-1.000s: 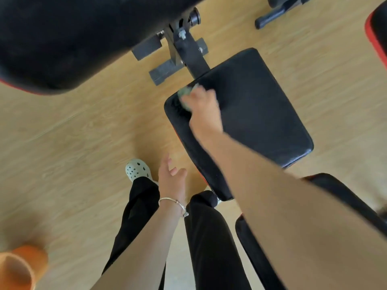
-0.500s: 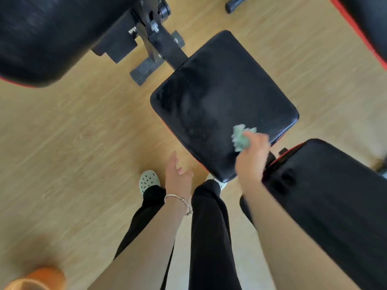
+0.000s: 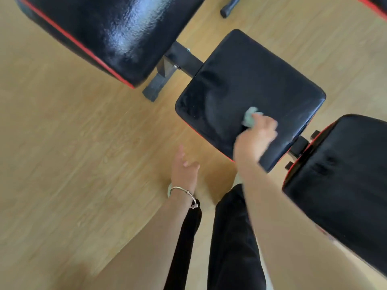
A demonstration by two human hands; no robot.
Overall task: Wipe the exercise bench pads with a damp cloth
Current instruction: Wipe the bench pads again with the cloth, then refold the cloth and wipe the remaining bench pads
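Your right hand [image 3: 254, 141] grips the one cloth [image 3: 250, 118] against the seat pad [image 3: 251, 80] beneath it. Second pad [image 3: 109, 30] up-left, third pad [image 3: 343, 181] right. Your left hand [image 3: 184, 170] hangs slack, empty.

Light wood-plank floor [image 3: 62, 143]

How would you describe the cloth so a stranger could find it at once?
On the wooden floor, find the square black seat pad in the middle of the view. Over its near half the right hand grips the cloth. It alone is pale green and crumpled against the black padding.
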